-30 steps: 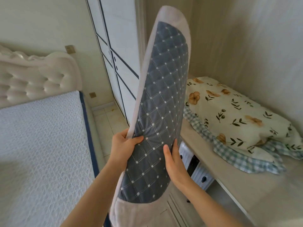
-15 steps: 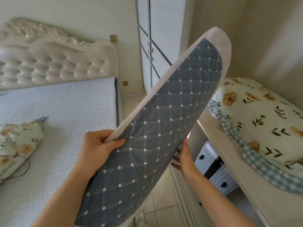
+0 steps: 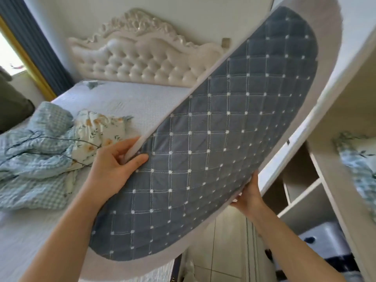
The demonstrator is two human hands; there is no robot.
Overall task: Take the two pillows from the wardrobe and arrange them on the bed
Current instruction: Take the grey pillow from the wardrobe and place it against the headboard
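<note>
Left hand (image 3: pixel 114 165) pinches the grey quilted pillow (image 3: pixel 213 143) at its left edge; right hand (image 3: pixel 247 197) cups its underside. It slants above the bed (image 3: pixel 142 104). A floral pillow (image 3: pixel 358 159) lies in the wardrobe (image 3: pixel 325 139), right.

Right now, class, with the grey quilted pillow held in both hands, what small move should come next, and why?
Probably carry the grey quilted pillow leftward and lower it near the headboard. Both the left hand and right hand grip it, tilted in the air beside the bed, whose top end lies bare.

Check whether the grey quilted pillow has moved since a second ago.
Yes. The grey quilted pillow has tipped from near-upright by the wardrobe to slanting, swung left toward the white tufted headboard and the bed.
</note>
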